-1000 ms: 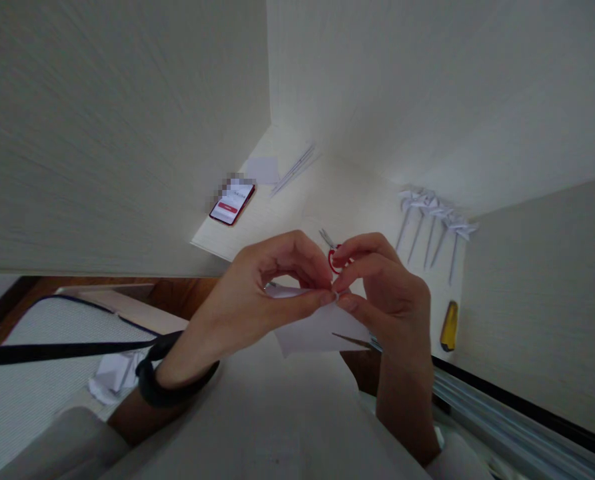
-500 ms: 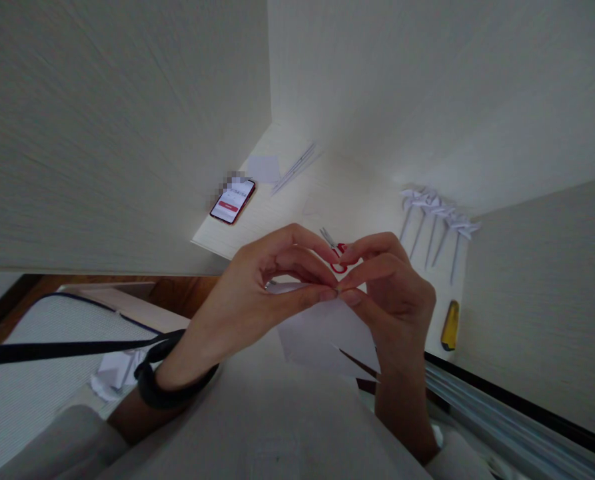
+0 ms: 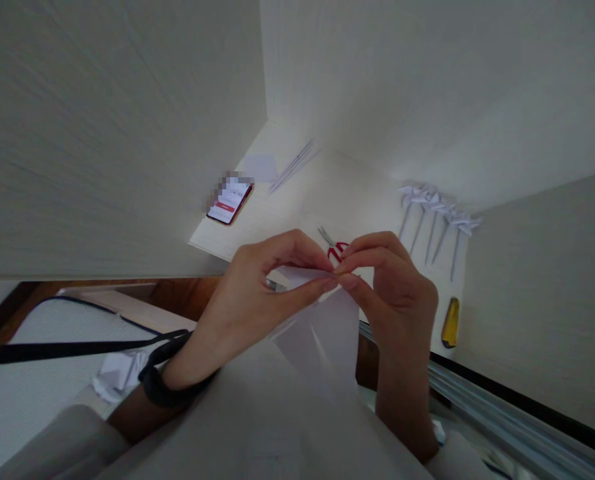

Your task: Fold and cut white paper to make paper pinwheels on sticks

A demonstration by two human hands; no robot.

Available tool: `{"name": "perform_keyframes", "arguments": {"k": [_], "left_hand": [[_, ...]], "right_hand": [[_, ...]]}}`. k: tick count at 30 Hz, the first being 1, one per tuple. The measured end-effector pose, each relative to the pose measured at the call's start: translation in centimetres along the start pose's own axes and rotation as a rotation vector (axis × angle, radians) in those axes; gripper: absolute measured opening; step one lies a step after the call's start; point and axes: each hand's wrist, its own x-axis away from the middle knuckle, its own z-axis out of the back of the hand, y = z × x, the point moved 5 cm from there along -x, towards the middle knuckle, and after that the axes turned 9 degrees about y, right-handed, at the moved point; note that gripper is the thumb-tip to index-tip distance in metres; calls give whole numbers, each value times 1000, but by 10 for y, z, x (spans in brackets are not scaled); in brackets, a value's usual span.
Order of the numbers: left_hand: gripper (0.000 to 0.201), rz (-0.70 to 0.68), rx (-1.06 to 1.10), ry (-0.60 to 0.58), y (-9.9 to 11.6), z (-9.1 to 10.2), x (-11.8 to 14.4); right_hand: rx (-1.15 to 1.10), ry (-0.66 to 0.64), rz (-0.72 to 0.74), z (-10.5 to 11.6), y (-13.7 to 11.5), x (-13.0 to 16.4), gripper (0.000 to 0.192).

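My left hand [image 3: 262, 293] and my right hand [image 3: 392, 293] meet fingertip to fingertip in front of me, both pinching a folded piece of white paper [image 3: 322, 333] at its top edge. The sheet hangs down between my wrists. A dark band circles my left wrist [image 3: 164, 390]. Just beyond my fingers, red-handled scissors [image 3: 333, 245] lie on the white desk [image 3: 287, 213], partly hidden by my hands.
A phone [image 3: 228, 202] with a lit screen lies at the desk's left. Thin white sticks [image 3: 292, 165] lie at the back. Several white paper pinwheels [image 3: 434, 220] lie in a row at the right, with a yellow cutter [image 3: 450, 322] near the front edge. Crumpled paper [image 3: 117, 373] lies lower left.
The paper has swung from lying flat between my hands to hanging downward below my fingertips. Both hands stay pinched together and have shifted slightly up.
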Motion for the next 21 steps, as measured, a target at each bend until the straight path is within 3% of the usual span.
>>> {"name": "perform_keyframes", "arguments": {"k": [4, 7, 10, 12, 15, 18, 21], "left_hand": [[3, 56, 27, 7, 0, -1, -2], [5, 86, 50, -10, -1, -1, -5], [7, 101, 96, -49, -2, -2, -8], [9, 137, 109, -37, -5, -1, -9], [9, 163, 135, -32, -9, -2, -9], [10, 144, 188, -79, -13, -5, -10], [11, 125, 203, -97, -16, -6, -10]], "right_hand": [[-31, 16, -53, 5, 1, -3, 14], [-21, 93, -99, 16, 23, -6, 13], [160, 133, -202, 32, 76, -4, 6], [474, 47, -324, 40, 123, 3, 13], [679, 23, -405, 51, 181, 17, 15], [849, -7, -467, 51, 220, 35, 20], [979, -42, -512, 43, 243, 47, 24]]}}
